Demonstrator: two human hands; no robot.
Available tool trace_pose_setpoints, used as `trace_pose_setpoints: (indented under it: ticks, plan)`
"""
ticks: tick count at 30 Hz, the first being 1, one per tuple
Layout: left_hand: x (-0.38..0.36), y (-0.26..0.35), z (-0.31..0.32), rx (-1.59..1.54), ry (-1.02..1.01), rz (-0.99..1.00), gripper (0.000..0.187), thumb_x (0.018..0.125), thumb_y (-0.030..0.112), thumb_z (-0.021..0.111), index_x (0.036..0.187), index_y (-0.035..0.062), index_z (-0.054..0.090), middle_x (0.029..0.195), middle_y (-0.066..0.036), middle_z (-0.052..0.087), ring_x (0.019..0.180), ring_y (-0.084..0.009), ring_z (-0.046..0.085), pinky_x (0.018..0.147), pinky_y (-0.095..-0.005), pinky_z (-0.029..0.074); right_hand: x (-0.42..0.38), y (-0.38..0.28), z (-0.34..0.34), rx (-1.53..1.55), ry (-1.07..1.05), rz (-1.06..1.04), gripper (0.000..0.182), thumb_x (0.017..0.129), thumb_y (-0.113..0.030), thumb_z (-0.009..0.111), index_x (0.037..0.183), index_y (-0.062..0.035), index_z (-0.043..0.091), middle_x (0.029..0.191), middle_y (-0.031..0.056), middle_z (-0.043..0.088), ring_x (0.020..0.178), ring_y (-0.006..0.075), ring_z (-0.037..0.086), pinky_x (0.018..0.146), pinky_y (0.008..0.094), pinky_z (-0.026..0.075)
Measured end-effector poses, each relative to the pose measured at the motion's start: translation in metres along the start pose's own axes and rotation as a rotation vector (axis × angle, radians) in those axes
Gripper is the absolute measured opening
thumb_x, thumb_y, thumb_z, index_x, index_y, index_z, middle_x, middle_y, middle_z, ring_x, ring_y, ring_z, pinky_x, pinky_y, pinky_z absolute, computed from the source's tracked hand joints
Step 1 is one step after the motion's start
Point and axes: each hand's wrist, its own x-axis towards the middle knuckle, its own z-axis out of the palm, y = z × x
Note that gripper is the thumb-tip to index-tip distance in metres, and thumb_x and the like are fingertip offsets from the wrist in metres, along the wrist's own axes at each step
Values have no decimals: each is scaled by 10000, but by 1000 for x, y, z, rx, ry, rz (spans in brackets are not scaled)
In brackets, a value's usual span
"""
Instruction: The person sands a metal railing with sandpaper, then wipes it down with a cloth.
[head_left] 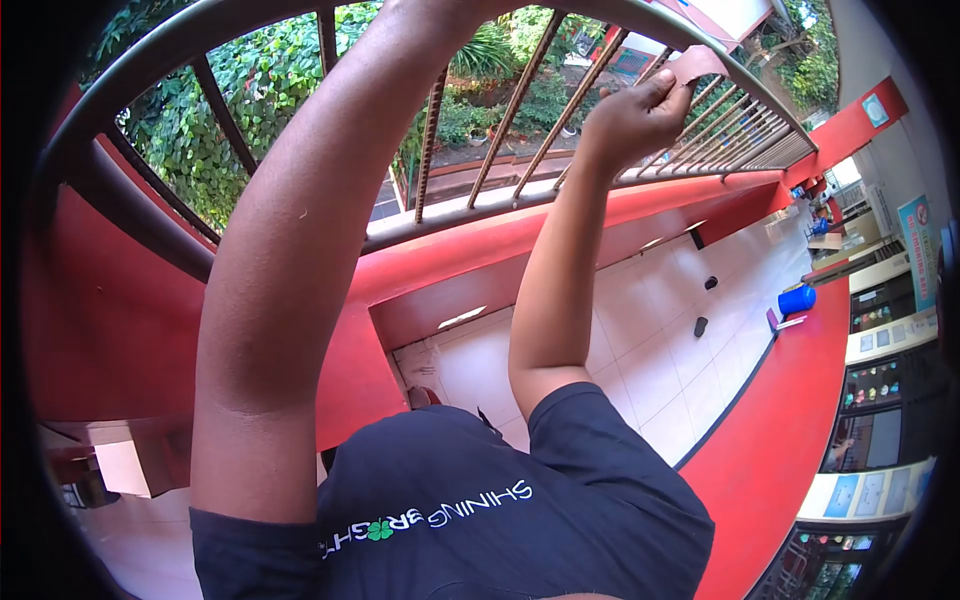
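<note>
My right hand [637, 122] is raised in front of the railing, its thumb and fingers pinched on a curled, pinkish piece of sandpaper [700, 65]. The sandpaper bends over just beside the dark metal handrail [655, 22]. My left forearm [290, 230] stretches up across the left side of the view. Its wrist runs out at the top edge near the handrail, so the left hand itself is hidden beyond the frame. Behind both arms stand the railing's ribbed upright bars [515, 108].
A red low wall [450, 262] carries the railing, with green plants [200, 140] beyond it. Dark shoes [701, 327] lie on the pale tiled floor [640, 370]. A blue bucket [797, 299] stands farther along the corridor. At lower left is a cardboard box [125, 468].
</note>
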Motion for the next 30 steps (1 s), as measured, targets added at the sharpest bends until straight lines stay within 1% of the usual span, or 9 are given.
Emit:
trace_pose_setpoints:
  ticks: [3,5,9,13,16,19,21,25,30]
  plan:
    - [-5,-4,3,-71,52,59,361,957,424,656,801,133,801,557,-36,638,486,-120,604,422,-306,508,-12,34,45,-58,-37,-409,332,1051,-79,499,1349,17,609,1332,265,642,1157,384,674,991,391,536]
    - [1,4,2,-2,-28,-45,329,945,424,672,832,152,819,574,-47,670,497,-137,624,458,-332,534,-24,36,45,-39,-81,-563,398,1036,-59,507,1427,-59,581,1429,179,590,1219,398,619,981,410,557]
    - [-6,10,0,-33,18,-54,340,929,419,671,809,131,807,634,-86,697,574,-208,671,586,-391,571,-6,71,45,-258,39,-328,404,976,-24,570,1350,-138,670,1353,122,661,1039,319,732,801,385,611]
    - [5,4,16,163,136,-1,512,952,580,534,937,138,793,787,-169,748,784,-359,759,743,-483,614,-20,45,35,-64,-77,-441,358,985,-5,582,1292,-141,709,1283,155,696,1157,323,687,905,367,596]
    - [4,3,19,194,179,18,512,937,570,568,899,116,801,748,-180,739,741,-358,760,667,-475,620,13,73,51,12,179,-418,393,955,14,608,1276,-176,730,1274,98,711,1051,257,743,776,350,614]
    - [5,6,20,202,229,17,493,928,555,590,866,111,796,752,-173,740,750,-361,758,706,-477,617,-1,57,33,-120,-152,-622,415,934,35,612,1244,-202,752,1200,73,746,913,235,770,656,349,592]
    - [4,12,17,264,209,-25,505,933,561,572,882,115,802,760,-168,746,763,-356,760,744,-477,616,19,78,56,100,182,-387,370,945,-38,643,1182,-288,780,1192,36,753,833,184,774,611,313,578]
    - [8,12,22,311,236,-14,517,931,567,566,904,112,809,782,-162,756,777,-356,760,770,-481,613,6,77,28,-73,-244,-717,376,908,21,634,1144,-223,796,1160,85,758,789,240,762,636,322,587]
    - [8,14,22,328,231,-53,525,931,570,563,883,106,804,768,-166,749,781,-366,757,773,-491,610,28,94,41,-4,89,-605,415,818,41,680,1082,-251,810,1078,38,782,734,177,705,597,298,529]
